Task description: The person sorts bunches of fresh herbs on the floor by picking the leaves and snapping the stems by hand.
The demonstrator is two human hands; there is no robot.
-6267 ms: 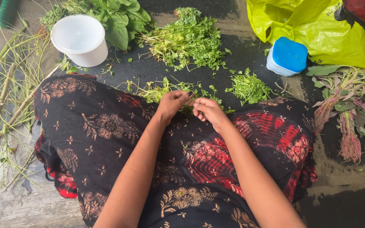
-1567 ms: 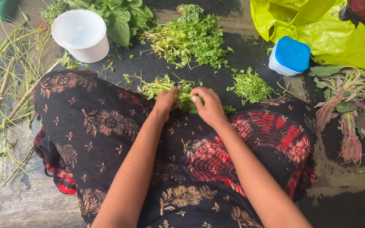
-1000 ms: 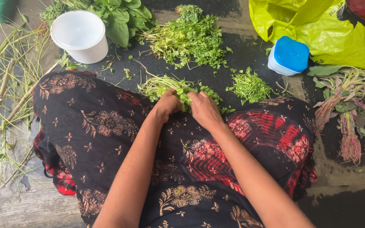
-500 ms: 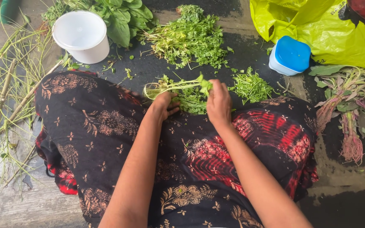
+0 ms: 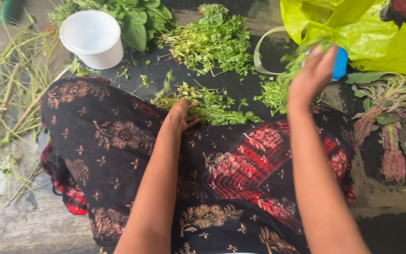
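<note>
My left hand rests on my lap at the edge of a bunch of green herb stems and holds their near ends. My right hand is raised to the far right, blurred, with a tuft of green leaves pinched in its fingers. It hangs over a small pile of picked leaves and in front of a blue-lidded white container. A patterned black and red cloth covers my lap.
A white plastic tub stands at the far left beside broad green leaves. A larger heap of leafy herbs lies beyond. A yellow plastic bag sits far right, reddish-rooted greens right, stripped stalks left.
My right hand has left the bunch and swung up to the right with a pinch of leaves. My left hand stays at the stems on my lap.
</note>
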